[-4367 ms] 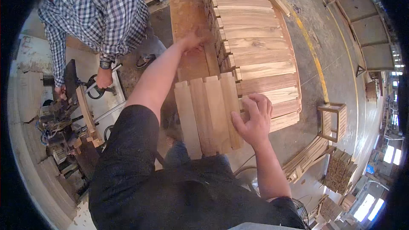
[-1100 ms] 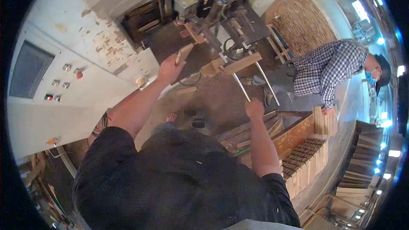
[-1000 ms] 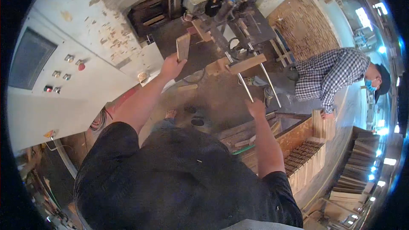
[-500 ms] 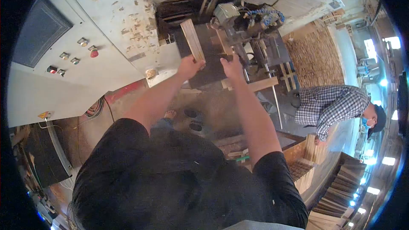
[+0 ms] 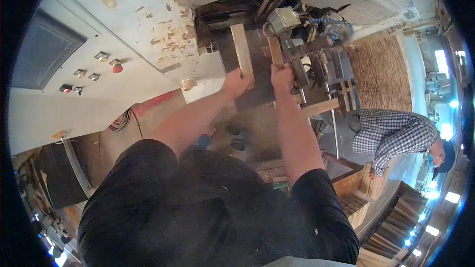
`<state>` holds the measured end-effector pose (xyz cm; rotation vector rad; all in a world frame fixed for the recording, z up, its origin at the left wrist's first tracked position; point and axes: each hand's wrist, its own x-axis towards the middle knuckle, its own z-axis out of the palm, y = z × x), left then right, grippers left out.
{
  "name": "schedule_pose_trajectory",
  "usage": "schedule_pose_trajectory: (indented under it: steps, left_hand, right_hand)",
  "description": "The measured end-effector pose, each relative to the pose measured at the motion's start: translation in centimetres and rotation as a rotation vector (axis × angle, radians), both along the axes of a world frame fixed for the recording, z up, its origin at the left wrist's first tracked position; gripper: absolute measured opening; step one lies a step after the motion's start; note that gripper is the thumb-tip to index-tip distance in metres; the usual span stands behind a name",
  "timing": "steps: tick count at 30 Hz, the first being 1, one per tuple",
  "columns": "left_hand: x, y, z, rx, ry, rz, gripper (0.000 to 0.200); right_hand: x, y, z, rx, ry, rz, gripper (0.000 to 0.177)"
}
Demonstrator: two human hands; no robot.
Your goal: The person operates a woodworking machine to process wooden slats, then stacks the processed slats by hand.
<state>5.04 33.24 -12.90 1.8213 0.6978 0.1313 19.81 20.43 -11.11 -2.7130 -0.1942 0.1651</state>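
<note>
My left hand (image 5: 237, 84) is closed round the near end of a pale wooden strip (image 5: 241, 47), which points away from me over the dark machine table (image 5: 247, 99). To its right, my right hand (image 5: 282, 77) has its fingers wrapped at the near end of a shorter wooden piece (image 5: 275, 51). That piece lies against the machine's clamp parts (image 5: 299, 71). My fingers hide the near ends of both pieces.
A control panel with a red button (image 5: 117, 67) stands at left. Beyond my hands are a motor housing (image 5: 283, 20) and blue coiled hose (image 5: 329, 22). Another wooden strip (image 5: 321, 107) lies across metal rods at right. A person in a checked shirt (image 5: 396, 136) bends over wooden pieces (image 5: 371, 180).
My right hand has gone from partly open to closed on the shorter wooden piece. The left hand still holds its strip, now more upright in view. The view has shifted slightly.
</note>
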Motion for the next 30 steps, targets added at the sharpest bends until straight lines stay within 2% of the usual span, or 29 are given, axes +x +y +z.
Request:
schedule_pose_trajectory:
  steps: [1,2,3,4,5,6,7,8,9,10,11,12,13,14,15,16,18,19,20,22,23,26,27,30]
  left_hand:
    - [-0.1,0.1,0.4,-0.006,-0.013,0.026,0.04]
    - [0.4,0.4,-1.4,-0.004,-0.012,0.011,0.04]
    - [1.3,0.9,-4.9,-0.278,-0.126,0.113,0.038]
    - [1.9,1.4,-6.8,-0.556,-0.237,0.215,0.036]
    - [1.4,2.2,-3.9,-0.859,-0.202,0.231,0.023]
    - [1.7,2.5,-2.5,-0.862,-0.193,0.211,0.023]
    - [2.4,2.7,-1.4,-0.745,-0.167,0.22,0.022]
    - [3.2,3.0,-1.2,-0.628,-0.142,0.232,0.02]
    - [4.8,3.8,-3.5,-0.657,-0.205,0.163,0.021]
    - [6.0,3.6,-2.4,-0.66,-0.195,0.147,0.021]
    - [7.1,3.0,0.0,-0.561,-0.106,0.17,0.025]
    - [8.4,2.6,1.4,-0.46,-0.024,0.189,0.03]
    - [10.0,2.2,0.9,-0.461,-0.023,0.166,0.03]
    - [11.8,1.9,-0.2,-0.346,-0.015,0.213,0.038]
    - [13.2,1.3,-1.2,-0.231,-0.005,0.258,0.045]
    - [14.4,0.8,-1.5,-0.233,-0.003,0.231,0.045]
    - [16.4,-0.5,-2.0,0.003,0.033,0.227,0.051]
    - [15.8,-1.4,2.1,-0.033,0.114,0.187,0.055]
    - [16.5,-2.2,1.7,-0.036,0.116,0.153,0.055]
    - [18.4,-2.5,0.6,0.207,0.278,0.191,0.048]
    - [19.8,-3.0,0.3,0.178,0.344,0.336,0.037]
    - [19.8,-2.7,-0.7,0.155,0.35,0.195,0.028]
    - [19.8,-2.8,-1.1,0.339,0.343,0.117,0.022]
    - [18.7,-3.4,-0.6,0.214,0.277,0.022,0.032]
  right_hand:
    - [-0.7,-0.3,0.0,-0.001,0.005,-0.015,0.05]
    - [-1.8,-0.4,0.5,0.031,0.086,-0.015,0.049]
    - [-3.0,-0.4,1.3,0.068,0.162,-0.018,0.049]
    - [-5.1,-0.7,2.4,0.041,0.108,-0.008,0.047]
    - [-7.7,-1.6,3.0,0.009,0.056,-0.001,0.045]
    - [-9.6,-3.1,1.1,0.04,-0.085,0.06,0.042]
    - [-11.2,-4.8,-0.7,0.067,-0.228,0.124,0.039]
    - [-13.0,-5.9,0.1,0.131,-0.085,0.091,0.036]
    - [-14.9,-7.1,1.0,0.197,0.061,0.054,0.033]
    - [-16.1,-9.5,-2.4,0.352,0.239,0.061,0.036]
    - [-17.3,-11.9,-5.9,0.512,0.414,0.065,0.039]
    - [-19.2,-12.9,-4.6,0.517,0.407,0.043,0.039]
    - [-21.2,-13.5,-2.0,0.585,0.444,-0.028,0.043]
    - [-22.8,-14.1,-0.2,0.653,0.48,-0.1,0.048]
    - [-24.2,-15.2,0.3,0.656,0.471,-0.123,0.048]
    - [-25.3,-16.3,0.6,0.674,0.468,-0.167,0.049]
    - [-26.5,-18.2,1.0,0.701,0.448,-0.241,0.05]
    - [-27.1,-19.2,1.3,0.772,0.524,-0.238,0.046]
    - [-27.7,-20.0,1.5,0.844,0.598,-0.234,0.041]
    - [-28.8,-20.8,1.9,0.872,0.58,-0.294,0.04]
    - [-29.1,-21.2,1.9,0.895,0.573,-0.319,0.038]
    - [-29.9,-22.6,1.7,0.957,0.602,-0.395,0.035]
    - [-30.4,-22.9,1.5,0.963,0.602,-0.409,0.035]
    - [-31.0,-23.8,-0.2,1.046,0.58,-0.483,0.034]
